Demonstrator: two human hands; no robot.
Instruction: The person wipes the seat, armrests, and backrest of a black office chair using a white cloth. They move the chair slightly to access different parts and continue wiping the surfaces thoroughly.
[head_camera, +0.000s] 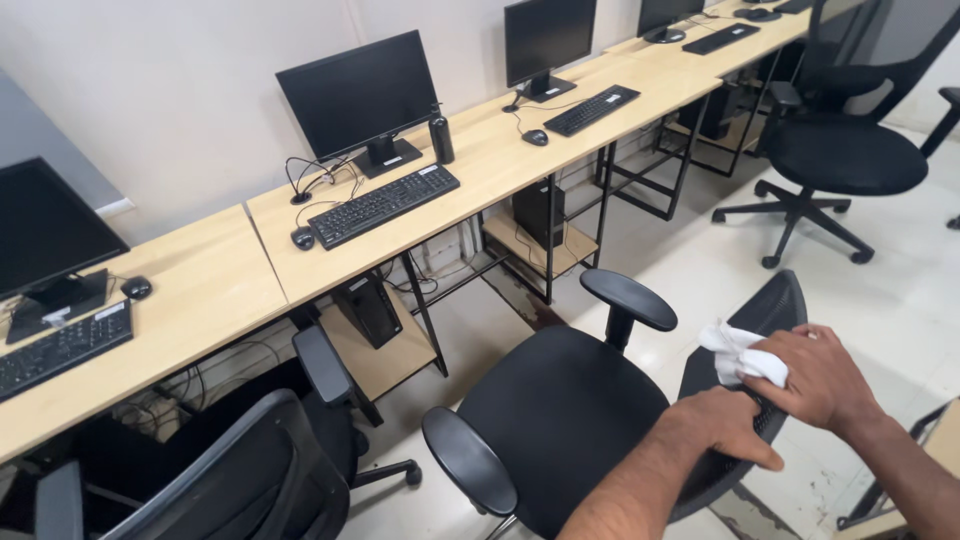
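Both hands sit in the lower right of the frame, on the black mesh backrest (775, 310) of a black office chair with a padded seat (560, 420). From my feed, the left hand (715, 425) curls over the top edge of that backrest, fingers wrapped around the rim, gripping it. Just to its right, the right hand (825, 378) is closed around a crumpled white cloth (738, 352), which bunches out past the knuckles and lies against the mesh near the upper rim. The two hands are just beside each other, the cloth between the right hand and the backrest.

Two black curved armrests (628, 297) flank the seat, one at centre frame and one toward the bottom centre. Along the left and top of the frame runs a row of light wooden desks (490, 165) on black metal frames. I see a black monitor (360, 95) with a black keyboard (385, 205) in front of it, a black mouse (302, 238) at the keyboard's left end, and a dark cylindrical bottle (441, 138) standing upright just beside the monitor's base. A second black chair on a five-star wheeled base (840, 155) stands in the upper right, well apart from the hands, and a third dark chair (220, 480) fills the lower left corner.
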